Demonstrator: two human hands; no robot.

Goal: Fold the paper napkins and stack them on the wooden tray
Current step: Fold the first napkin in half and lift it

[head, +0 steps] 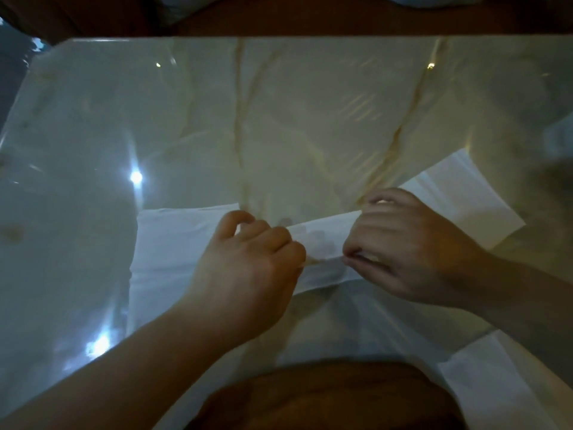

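A thin white paper napkin lies spread on the glossy marble table, low in the middle of the head view. My left hand and my right hand each pinch the napkin's lifted edge, fingertips close together near the centre. The held strip is partly see-through and hangs between the two hands. A folded white napkin rests flat to the right, behind my right hand. A brown rounded wooden thing, possibly the tray, shows at the bottom edge.
The marble tabletop has beige veins and bright light reflections on the left. Its far edge meets dark wood at the top. More white paper lies at the bottom right.
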